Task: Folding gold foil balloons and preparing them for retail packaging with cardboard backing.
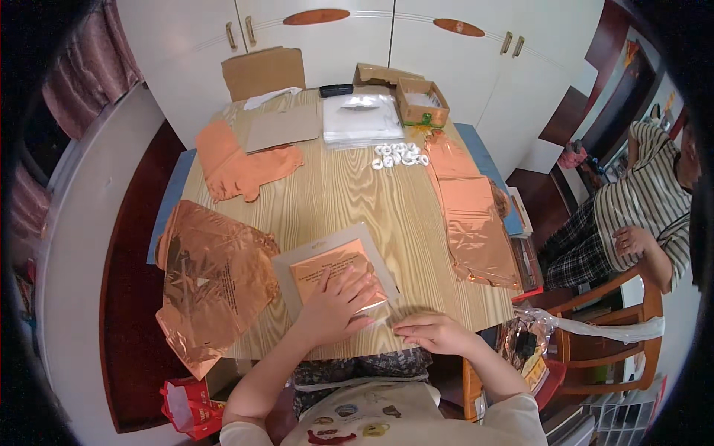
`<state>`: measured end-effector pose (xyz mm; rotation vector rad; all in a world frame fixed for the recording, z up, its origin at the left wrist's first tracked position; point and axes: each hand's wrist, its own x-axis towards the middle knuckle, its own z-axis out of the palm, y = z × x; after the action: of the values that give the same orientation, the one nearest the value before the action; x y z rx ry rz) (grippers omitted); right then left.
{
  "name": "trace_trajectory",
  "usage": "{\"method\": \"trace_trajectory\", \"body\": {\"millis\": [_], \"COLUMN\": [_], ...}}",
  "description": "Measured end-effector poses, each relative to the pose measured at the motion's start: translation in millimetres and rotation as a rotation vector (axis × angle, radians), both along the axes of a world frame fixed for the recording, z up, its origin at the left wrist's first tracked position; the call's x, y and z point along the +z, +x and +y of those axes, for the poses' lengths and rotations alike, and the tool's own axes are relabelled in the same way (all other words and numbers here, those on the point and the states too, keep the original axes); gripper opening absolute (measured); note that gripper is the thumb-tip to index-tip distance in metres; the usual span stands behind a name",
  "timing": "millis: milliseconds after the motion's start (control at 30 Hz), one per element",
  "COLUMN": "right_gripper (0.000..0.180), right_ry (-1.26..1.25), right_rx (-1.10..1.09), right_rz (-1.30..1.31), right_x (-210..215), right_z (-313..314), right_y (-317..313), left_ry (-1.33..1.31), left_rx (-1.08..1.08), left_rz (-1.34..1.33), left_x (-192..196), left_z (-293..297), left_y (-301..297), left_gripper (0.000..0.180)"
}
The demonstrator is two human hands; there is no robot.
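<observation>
A flat packet (299, 262) lies tilted on the table in front of me: a folded copper-coloured foil sheet with dark print, on a grey card, in a clear sleeve. My left hand (338, 303) rests flat on its lower half, fingers stretched out and slightly spread. Just right of the packet's lower corner, at the near table edge, my right hand (435, 332) has its fingers pressed together. Whatever they may pinch is hidden. Left of the packet spreads a loose, crumpled copper foil piece (212, 275).
Farther back lie a foil piece (230, 163), a grey card (282, 126), a stack of clear sleeves (361, 123), several white coils (399, 154) and a cardboard box (435, 111). Long folded foil (480, 223) lies at right. Another person (639, 201) stands beyond a wooden chair (647, 312).
</observation>
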<state>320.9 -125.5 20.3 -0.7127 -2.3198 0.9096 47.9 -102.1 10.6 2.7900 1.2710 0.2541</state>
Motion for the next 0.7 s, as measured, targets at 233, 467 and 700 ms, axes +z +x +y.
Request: {"method": "trace_trajectory", "body": {"millis": [233, 467, 700], "right_gripper": [0.025, 0.024, 0.023], "right_ry": [0.052, -0.009, -0.070], "right_rx": [0.016, 0.004, -0.020], "right_rz": [-0.035, -0.003, 0.065], "right_x": [1.8, 1.3, -9.9], "right_z": [-0.3, 3.8, 17.4], "right_y": [7.7, 11.9, 19.5], "left_ry": [-0.008, 0.031, 0.079], "left_rx": [-0.001, -0.008, -0.001], "left_rz": [-0.010, -0.071, -0.065], "left_x": [-1.1, -1.5, -2.6], "left_z": [0.2, 0.8, 2.4], "left_y": [0.6, 0.0, -0.4], "left_gripper": [0.065, 0.056, 0.047]}}
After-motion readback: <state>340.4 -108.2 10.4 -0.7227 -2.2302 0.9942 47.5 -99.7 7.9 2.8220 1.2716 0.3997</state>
